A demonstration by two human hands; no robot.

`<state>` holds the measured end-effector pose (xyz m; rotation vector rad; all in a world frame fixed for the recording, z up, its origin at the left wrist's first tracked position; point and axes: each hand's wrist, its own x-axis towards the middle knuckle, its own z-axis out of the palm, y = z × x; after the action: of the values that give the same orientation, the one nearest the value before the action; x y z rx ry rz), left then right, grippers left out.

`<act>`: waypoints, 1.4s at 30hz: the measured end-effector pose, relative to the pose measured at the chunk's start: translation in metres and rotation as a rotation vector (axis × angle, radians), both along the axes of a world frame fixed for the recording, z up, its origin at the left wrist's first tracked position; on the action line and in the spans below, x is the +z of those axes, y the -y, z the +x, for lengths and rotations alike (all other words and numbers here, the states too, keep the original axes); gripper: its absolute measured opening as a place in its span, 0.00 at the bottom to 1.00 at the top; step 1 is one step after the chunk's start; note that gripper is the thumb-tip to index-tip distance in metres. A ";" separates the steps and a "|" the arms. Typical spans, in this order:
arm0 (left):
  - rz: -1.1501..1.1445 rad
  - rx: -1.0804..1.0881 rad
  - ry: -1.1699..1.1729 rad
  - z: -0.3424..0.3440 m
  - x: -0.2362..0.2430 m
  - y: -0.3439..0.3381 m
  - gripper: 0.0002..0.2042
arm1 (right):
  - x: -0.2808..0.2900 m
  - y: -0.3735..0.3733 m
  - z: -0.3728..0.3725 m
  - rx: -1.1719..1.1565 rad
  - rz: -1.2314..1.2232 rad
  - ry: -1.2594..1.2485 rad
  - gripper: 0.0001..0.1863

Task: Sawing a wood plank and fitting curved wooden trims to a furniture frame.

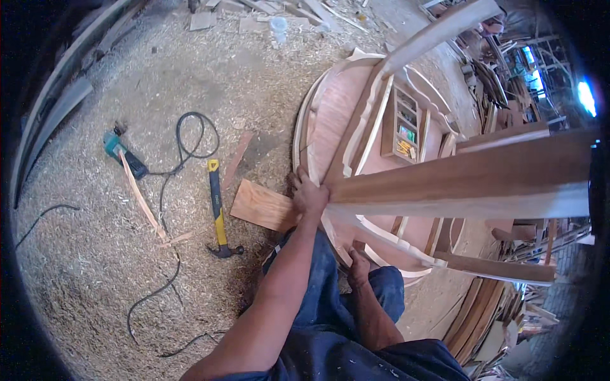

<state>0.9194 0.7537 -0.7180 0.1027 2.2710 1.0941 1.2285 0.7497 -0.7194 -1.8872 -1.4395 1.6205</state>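
An upside-down wooden table (343,105) with a curved rim and several legs lies in front of my knees. My left hand (310,195) grips its near-left rim, fingers curled over the edge, beside the foot of the nearest long leg (457,181). Farther right along the same edge, my right hand (359,267) holds the rim with its thumb uppermost. A rectangular wood offcut (264,204) sticks out next to my left hand and touches my leg.
Left of me a yellow-and-black claw hammer (217,206) lies on shavings. Beyond it are a teal corded power tool (124,154), its looping black cord (181,149) and a thin wood strip (140,197). A wooden tray (401,124) with small packets sits within the table frame. Stacked boards (473,317) stand right.
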 end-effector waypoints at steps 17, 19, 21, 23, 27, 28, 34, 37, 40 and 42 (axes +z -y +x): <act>0.157 0.129 -0.296 -0.010 -0.018 -0.026 0.43 | -0.011 -0.014 0.007 -0.030 -0.014 -0.061 0.18; 0.193 0.169 -0.375 -0.019 -0.023 -0.030 0.42 | -0.012 -0.013 0.012 -0.022 0.000 -0.040 0.18; 0.267 0.148 -0.283 -0.033 -0.029 -0.031 0.40 | -0.010 -0.006 0.007 -0.057 -0.049 -0.070 0.18; 0.345 0.130 -0.192 -0.042 -0.031 -0.034 0.38 | -0.005 -0.003 0.001 -0.089 -0.093 -0.102 0.18; 0.293 0.116 -0.257 -0.042 -0.036 -0.039 0.40 | -0.012 -0.010 0.010 -0.015 -0.045 -0.043 0.19; 0.273 0.113 -0.279 -0.042 -0.036 -0.040 0.40 | -0.014 -0.011 0.012 0.012 -0.032 -0.024 0.19; 0.262 0.130 -0.322 -0.041 -0.027 -0.039 0.40 | -0.016 -0.013 0.017 0.063 0.012 0.089 0.19; 0.298 0.113 -0.211 -0.037 -0.015 -0.039 0.37 | -0.008 -0.009 0.014 0.042 0.084 0.073 0.20; 0.291 0.111 -0.220 -0.038 -0.020 -0.036 0.37 | 0.002 -0.004 0.005 0.012 0.071 0.054 0.20; 0.266 0.116 -0.309 -0.042 -0.030 -0.033 0.39 | 0.007 -0.001 -0.002 -0.040 0.006 0.033 0.21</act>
<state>0.8777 0.7866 -0.7477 0.2659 2.4094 1.5295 1.2260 0.7507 -0.7126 -1.9359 -1.4088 1.5729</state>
